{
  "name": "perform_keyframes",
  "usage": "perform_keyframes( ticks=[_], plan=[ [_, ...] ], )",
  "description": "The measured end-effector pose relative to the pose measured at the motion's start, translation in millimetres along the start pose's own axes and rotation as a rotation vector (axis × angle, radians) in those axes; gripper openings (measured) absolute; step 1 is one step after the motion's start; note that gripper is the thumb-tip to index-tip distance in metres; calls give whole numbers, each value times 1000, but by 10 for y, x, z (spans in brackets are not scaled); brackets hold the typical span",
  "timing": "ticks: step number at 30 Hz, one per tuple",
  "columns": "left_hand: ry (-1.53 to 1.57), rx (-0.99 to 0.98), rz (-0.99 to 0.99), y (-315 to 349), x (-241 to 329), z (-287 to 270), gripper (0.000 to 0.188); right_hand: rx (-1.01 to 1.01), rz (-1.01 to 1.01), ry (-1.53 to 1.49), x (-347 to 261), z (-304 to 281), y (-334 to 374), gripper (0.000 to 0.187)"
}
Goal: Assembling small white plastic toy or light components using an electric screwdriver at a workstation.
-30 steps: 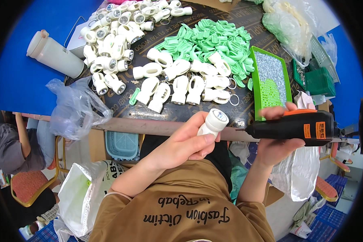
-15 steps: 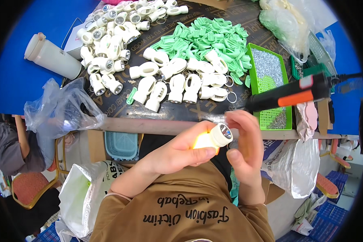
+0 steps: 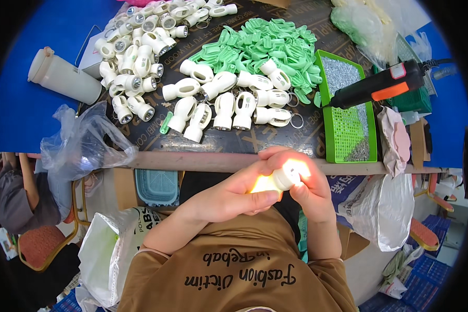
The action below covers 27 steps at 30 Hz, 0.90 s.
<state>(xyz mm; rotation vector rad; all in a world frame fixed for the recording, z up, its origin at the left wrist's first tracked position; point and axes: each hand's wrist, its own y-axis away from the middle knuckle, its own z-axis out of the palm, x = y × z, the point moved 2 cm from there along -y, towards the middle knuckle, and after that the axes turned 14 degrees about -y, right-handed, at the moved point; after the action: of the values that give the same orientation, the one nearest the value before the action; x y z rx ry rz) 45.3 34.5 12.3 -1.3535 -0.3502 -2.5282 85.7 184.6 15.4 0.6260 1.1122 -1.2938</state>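
A small white flashlight [image 3: 283, 180] is held over my lap, just off the table's front edge. Bright yellow-white light glows around it. My left hand [image 3: 234, 191] is closed around its body, thumb laid along the side. Fingers of my right hand [image 3: 317, 195] curl around the lamp end, and that thumb presses near its rim. On the table beyond lie several white flashlights [image 3: 223, 112], some with key rings. Behind these is a heap of green plastic pieces [image 3: 260, 47]. A black electric screwdriver [image 3: 374, 86] with an orange switch hangs over the green tray at the right.
The green tray [image 3: 328, 151] holds small metal screws. More white flashlights [image 3: 140, 60] are piled at the far left, near a white bottle [image 3: 65, 75]. A clear plastic bag [image 3: 83, 138] drapes over the table edge. A blue basket [image 3: 156, 187] and white sacks [image 3: 101, 255] sit below.
My right hand has moved left onto the flashlight's lamp end; before, it was apart with fingers raised. The screwdriver has swung up and away. The left hand keeps its hold.
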Motion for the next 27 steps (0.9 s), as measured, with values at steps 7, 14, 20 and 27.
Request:
perform_keyframes(
  ticks=[7, 14, 20, 27],
  plan=[
    [6, -33, -6, 1, -52, -34, 44, -36, -47, 11, 6, 15, -46, 32],
    [14, -61, -5, -18, -80, -32, 44, 4, -151, 146, 43, 43, -57, 30],
    [46, 53, -14, -34, -76, 20, 50, 213, -122, 130, 116, 147, -61, 45],
    [-21, 108, 2, -17, -23, 18, 51, 200, -65, -64, 124, 125, 0, 48]
  ],
)
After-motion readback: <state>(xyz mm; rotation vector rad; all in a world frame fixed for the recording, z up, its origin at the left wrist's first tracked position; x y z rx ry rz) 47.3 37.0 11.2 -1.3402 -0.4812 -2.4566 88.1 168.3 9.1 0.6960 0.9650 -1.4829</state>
